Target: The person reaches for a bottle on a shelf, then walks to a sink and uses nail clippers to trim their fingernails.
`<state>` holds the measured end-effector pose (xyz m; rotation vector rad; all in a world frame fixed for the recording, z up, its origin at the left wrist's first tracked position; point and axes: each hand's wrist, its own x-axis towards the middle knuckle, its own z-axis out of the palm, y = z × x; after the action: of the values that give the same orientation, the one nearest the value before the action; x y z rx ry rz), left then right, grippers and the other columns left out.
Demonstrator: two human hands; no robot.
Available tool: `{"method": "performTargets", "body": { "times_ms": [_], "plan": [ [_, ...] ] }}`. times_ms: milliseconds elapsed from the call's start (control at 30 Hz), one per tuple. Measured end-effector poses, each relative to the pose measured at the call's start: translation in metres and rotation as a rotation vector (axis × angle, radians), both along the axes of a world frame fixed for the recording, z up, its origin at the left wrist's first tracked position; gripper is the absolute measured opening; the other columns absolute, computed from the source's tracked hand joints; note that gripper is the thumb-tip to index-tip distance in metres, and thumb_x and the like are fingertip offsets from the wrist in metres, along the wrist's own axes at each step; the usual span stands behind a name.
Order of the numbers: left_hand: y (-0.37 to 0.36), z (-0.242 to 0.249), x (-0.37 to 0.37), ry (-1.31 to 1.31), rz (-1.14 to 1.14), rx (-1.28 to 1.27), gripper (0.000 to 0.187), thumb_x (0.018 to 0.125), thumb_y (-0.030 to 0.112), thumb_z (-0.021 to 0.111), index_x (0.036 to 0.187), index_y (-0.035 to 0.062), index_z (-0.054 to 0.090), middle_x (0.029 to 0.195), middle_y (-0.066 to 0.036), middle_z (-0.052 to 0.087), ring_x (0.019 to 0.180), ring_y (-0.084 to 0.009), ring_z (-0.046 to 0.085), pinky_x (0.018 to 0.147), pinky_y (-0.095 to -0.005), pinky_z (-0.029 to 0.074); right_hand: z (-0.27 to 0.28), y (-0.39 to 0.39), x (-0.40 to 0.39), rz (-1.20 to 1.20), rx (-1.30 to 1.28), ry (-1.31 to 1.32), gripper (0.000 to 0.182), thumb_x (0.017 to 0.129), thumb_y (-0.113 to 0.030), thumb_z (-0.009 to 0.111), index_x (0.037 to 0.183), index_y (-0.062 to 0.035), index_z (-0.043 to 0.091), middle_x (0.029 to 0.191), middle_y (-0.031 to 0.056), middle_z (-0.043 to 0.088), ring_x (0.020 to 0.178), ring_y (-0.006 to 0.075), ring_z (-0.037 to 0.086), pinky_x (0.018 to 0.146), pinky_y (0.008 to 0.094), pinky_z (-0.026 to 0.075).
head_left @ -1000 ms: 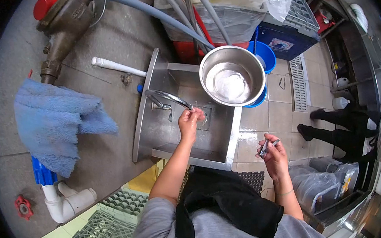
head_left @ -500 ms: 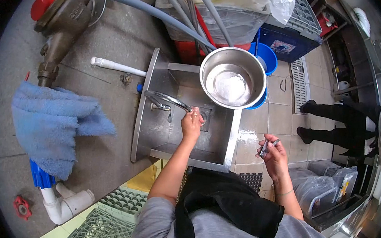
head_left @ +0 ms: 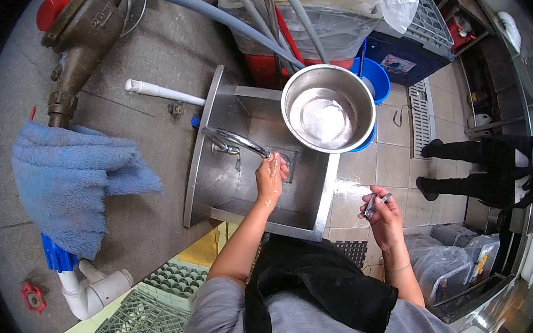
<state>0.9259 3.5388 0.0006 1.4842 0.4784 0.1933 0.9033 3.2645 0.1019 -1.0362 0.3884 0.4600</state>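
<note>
My left hand (head_left: pixel 270 177) is wet and sits beneath the spout of the curved chrome tap (head_left: pixel 239 138), over the steel sink (head_left: pixel 231 192). Its fingers are loosely bent, and I see nothing held in them. To the right of the sink, in the air, my right hand (head_left: pixel 386 218) is closed around a small grey metallic object (head_left: pixel 370 207), whose kind I cannot make out. A round steel pot (head_left: pixel 328 113) rests at the sink's far right corner, with a little clear liquid or shine at its bottom.
A blue towel (head_left: pixel 84 182) hangs over a pipe on the left. Blue buckets (head_left: pixel 373 81) stand behind the pot. A person in dark trousers (head_left: pixel 469 164) is at the right. Grey dish racks (head_left: pixel 144 329) lie at lower left; bagged bins (head_left: pixel 440 262) stand lower right.
My left hand has turned slightly under the tap, its fingers more bent, and its skin looks wetter. My right hand stays in place with the small object.
</note>
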Motion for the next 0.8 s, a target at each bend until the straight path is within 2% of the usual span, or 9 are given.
{"method": "performTargets", "body": {
  "times_ms": [133, 233, 333, 433, 567, 600, 700, 733, 800],
  "plan": [
    [-0.004, 0.015, -0.001, 0.011, 0.03, 0.039, 0.023, 0.097, 0.019, 0.04, 0.084, 0.0042, 0.05, 0.066, -0.002, 0.051, 0.056, -0.008, 0.05, 0.049, -0.0199, 0.039, 0.001, 0.0, 0.001, 0.0, 0.0, 0.0, 0.03, 0.09, -0.013, 0.053, 0.118, -0.005, 0.048, 0.098, 0.0104, 0.059, 0.08, 0.02, 0.061, 0.07, 0.036, 0.053],
    [0.004, 0.0, -0.006, -0.012, -0.084, 0.09, 0.016, 0.092, 0.01, 0.04, 0.086, 0.0036, 0.053, 0.067, -0.002, 0.053, 0.056, -0.0079, 0.051, 0.048, -0.0203, 0.04, 0.0, -0.001, 0.003, 0.004, -0.001, -0.002, 0.03, 0.09, -0.013, 0.053, 0.118, -0.0047, 0.048, 0.099, 0.0104, 0.059, 0.08, 0.02, 0.061, 0.07, 0.0359, 0.053],
    [0.006, -0.005, -0.005, 0.075, 0.026, 0.061, 0.014, 0.086, 0.005, 0.041, 0.083, 0.0038, 0.055, 0.068, -0.003, 0.055, 0.055, -0.0083, 0.052, 0.046, -0.0215, 0.04, 0.001, -0.001, 0.004, 0.004, -0.012, -0.002, 0.032, 0.09, -0.015, 0.053, 0.119, -0.004, 0.047, 0.097, 0.0098, 0.06, 0.08, 0.0197, 0.061, 0.07, 0.0345, 0.053],
    [0.018, -0.019, -0.009, 0.094, 0.126, 0.09, 0.012, 0.086, 0.007, 0.045, 0.079, 0.0037, 0.055, 0.061, -0.003, 0.053, 0.049, -0.0092, 0.051, 0.043, -0.0243, 0.041, 0.0, -0.003, 0.004, 0.002, -0.006, -0.007, 0.031, 0.09, -0.015, 0.053, 0.119, -0.0043, 0.048, 0.098, 0.01, 0.059, 0.08, 0.0196, 0.06, 0.07, 0.0349, 0.053],
    [0.043, -0.051, -0.031, 0.263, 0.236, 0.089, 0.023, 0.089, 0.02, 0.04, 0.074, 0.0049, 0.05, 0.057, -0.005, 0.053, 0.047, -0.0127, 0.05, 0.042, -0.0263, 0.04, -0.001, -0.008, 0.002, -0.003, -0.002, -0.023, 0.03, 0.091, -0.015, 0.053, 0.119, -0.0047, 0.048, 0.099, 0.0101, 0.059, 0.08, 0.0195, 0.06, 0.07, 0.0354, 0.053],
    [0.053, -0.073, -0.042, 0.268, 0.245, 0.19, 0.035, 0.093, 0.034, 0.039, 0.074, 0.0063, 0.048, 0.056, -0.005, 0.051, 0.045, -0.0139, 0.049, 0.042, -0.0273, 0.039, -0.002, -0.009, 0.0, -0.008, -0.002, -0.024, 0.031, 0.09, -0.015, 0.053, 0.119, -0.0048, 0.048, 0.099, 0.01, 0.059, 0.08, 0.0196, 0.06, 0.07, 0.0354, 0.053],
    [0.07, -0.097, -0.061, 0.523, 0.361, -0.149, 0.04, 0.093, 0.044, 0.041, 0.079, 0.0075, 0.047, 0.055, -0.005, 0.05, 0.044, -0.015, 0.048, 0.043, -0.0286, 0.04, 0.0, -0.008, -0.005, -0.034, 0.003, -0.037, 0.032, 0.09, -0.015, 0.054, 0.119, -0.0049, 0.047, 0.098, 0.0098, 0.058, 0.081, 0.0199, 0.06, 0.071, 0.0354, 0.053],
    [0.077, -0.102, -0.064, 0.538, 0.353, -0.179, 0.042, 0.091, 0.049, 0.046, 0.081, 0.0077, 0.047, 0.066, -0.007, 0.054, 0.054, -0.0159, 0.052, 0.048, -0.0299, 0.043, 0.003, -0.007, -0.008, -0.043, 0.007, -0.044, 0.033, 0.09, -0.016, 0.055, 0.12, -0.0048, 0.047, 0.099, 0.01, 0.058, 0.081, 0.0201, 0.06, 0.071, 0.0355, 0.053],
    [0.096, -0.139, -0.058, 0.408, 0.329, -0.189, 0.038, 0.09, 0.044, 0.05, 0.085, 0.0065, 0.046, 0.078, -0.008, 0.056, 0.064, -0.0162, 0.054, 0.053, -0.0297, 0.044, 0.008, -0.003, -0.016, -0.07, 0.012, -0.051, 0.035, 0.089, -0.016, 0.056, 0.121, -0.0049, 0.046, 0.101, 0.0106, 0.057, 0.082, 0.0206, 0.06, 0.073, 0.0357, 0.053]
  ]
}}
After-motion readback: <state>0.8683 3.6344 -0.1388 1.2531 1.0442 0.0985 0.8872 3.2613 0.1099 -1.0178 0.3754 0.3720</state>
